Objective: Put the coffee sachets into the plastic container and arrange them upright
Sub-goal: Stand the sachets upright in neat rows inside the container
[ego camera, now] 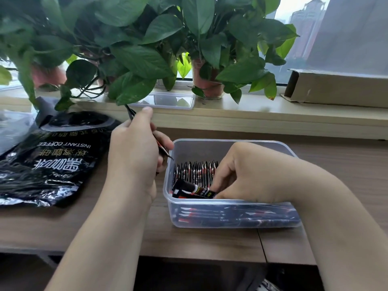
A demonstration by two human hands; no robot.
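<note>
- A wooden desk, with a seam running back from its near edge.
- A crumpled black foil bag lettered "INSTANT COFFEE" lies flat by the desk's left edge, print upside down.
- Clear plastic film sits at the far-left corner.
- A windowsill along the desk's far edge carries leafy potted plants, a shallow clear lid and, at the right, a long cardboard box.
- Tall buildings show through the glass.
</note>
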